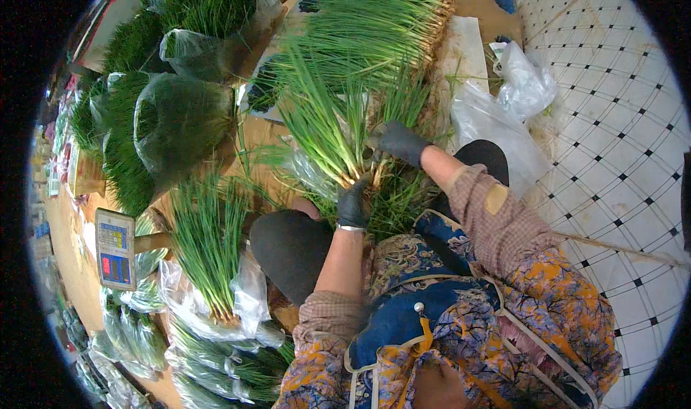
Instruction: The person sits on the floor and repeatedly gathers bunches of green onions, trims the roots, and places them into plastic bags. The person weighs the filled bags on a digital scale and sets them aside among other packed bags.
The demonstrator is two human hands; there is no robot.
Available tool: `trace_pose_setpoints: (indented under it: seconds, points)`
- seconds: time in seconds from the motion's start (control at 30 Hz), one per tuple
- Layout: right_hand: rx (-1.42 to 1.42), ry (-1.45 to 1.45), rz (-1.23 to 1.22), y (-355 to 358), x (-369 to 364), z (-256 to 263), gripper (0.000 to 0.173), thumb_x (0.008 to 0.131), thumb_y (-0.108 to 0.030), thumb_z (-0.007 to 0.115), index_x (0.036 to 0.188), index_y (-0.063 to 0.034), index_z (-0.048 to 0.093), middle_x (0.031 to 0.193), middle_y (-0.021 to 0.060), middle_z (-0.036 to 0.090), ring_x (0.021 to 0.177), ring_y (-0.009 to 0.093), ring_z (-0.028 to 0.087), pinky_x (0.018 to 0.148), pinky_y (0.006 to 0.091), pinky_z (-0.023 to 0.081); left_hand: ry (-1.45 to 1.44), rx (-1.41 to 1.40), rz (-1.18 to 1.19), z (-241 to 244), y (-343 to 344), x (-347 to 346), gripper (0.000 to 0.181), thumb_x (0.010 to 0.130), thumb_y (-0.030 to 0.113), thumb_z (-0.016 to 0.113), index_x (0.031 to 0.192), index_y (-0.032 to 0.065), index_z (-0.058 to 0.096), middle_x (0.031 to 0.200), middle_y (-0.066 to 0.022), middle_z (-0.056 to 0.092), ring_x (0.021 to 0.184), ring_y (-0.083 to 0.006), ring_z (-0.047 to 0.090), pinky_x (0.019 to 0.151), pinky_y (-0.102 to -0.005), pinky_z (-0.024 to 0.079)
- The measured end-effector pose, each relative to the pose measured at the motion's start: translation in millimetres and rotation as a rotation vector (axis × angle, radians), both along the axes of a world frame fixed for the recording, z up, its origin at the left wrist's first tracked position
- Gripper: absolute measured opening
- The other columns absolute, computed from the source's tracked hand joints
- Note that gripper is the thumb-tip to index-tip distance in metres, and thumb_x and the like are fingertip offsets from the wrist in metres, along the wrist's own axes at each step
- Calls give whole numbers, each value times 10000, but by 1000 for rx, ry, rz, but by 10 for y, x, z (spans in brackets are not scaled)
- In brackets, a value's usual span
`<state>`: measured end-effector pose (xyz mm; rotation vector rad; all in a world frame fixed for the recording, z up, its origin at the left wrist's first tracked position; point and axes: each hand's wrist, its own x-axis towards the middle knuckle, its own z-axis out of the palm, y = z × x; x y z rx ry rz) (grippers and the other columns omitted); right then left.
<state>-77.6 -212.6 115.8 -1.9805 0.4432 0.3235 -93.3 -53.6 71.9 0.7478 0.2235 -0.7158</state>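
Note:
My left hand [354, 203], in a dark glove, is closed round the root end of a bunch of green onions [318, 134] whose leaves point up and away. Just to the right, my right hand [398, 142], also gloved, has its fingers bent at a few more stalks beside the bunch; whether it grips them is hard to tell. Loose green leaves [402, 204] lie in a heap below both hands. Beyond them spreads a large pile of green onions [372, 26], roots to the right.
Left stands a digital scale display [115, 250] near green onions on plastic [210, 247]. Bagged greens [183, 123] fill the upper left, with wrapped bundles [210, 360] at the lower left. Plastic bags [502, 123] lie at right, beside the tiled surface [610, 139].

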Motion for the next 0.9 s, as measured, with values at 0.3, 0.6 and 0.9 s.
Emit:
trace_pose_setpoints:
  seconds: [0.3, 0.6, 0.9]
  points:
    - [361, -15, -45, 164, -128, 97, 192, 704, -180, 543, 749, 2, 498, 597, 58, 524, 515, 116, 495, 482, 268, 393, 6, -11, 10, -60, 64, 39, 328, 665, -10, 533, 976, 28, 435, 864, -70, 523, 765, -185, 527, 666, -289, 439]
    - [-334, -176, 574, 112, -219, 316, 277, 712, -274, 499, 849, -34, 509, 629, 101, 536, 555, 197, 521, 519, 317, 396, -33, -70, -96, -158, 72, 39, 338, 716, 2, 461, 1039, 68, 386, 951, -83, 489, 859, -206, 495, 718, -317, 429]
    - [-666, -336, 676, 55, 224, 112, 258, 691, -243, 478, 879, -67, 486, 703, 165, 529, 661, 331, 513, 582, 412, 402, -105, 182, -54, 57, 46, 57, 337, 641, -6, 572, 952, 31, 449, 859, -67, 530, 747, -174, 529, 635, -267, 434]
